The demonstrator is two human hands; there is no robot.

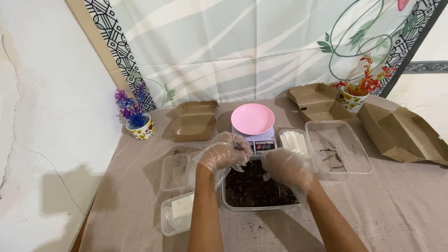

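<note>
- My left hand, in a thin clear glove, hovers over the far left corner of the clear tub of dark, soil-like material; the fingers curl inward into a loose pinch. I cannot tell whether they hold a bit of the material.
- My right hand, gloved likewise, rests knuckles-up on the tub's right side, fingers bent down into the material; what they grip, if anything, is hidden.
- The tub sits directly before me, touching distance for both hands, which suits two-handed sorting.
- The scale with its pink bowl stands just behind the tub, in line with it, so a short reach covers both. Its display is partly masked by my left fingers.
- A shallow clear tray to the right holds a few thin dark pieces; their kind is too small to judge.
- Two small clear containers lie left of the tub; the nearer holds something pale, unidentified.
- A white folded item lies beside the scale.
- Open cardboard boxes wait along the back edge.
</note>
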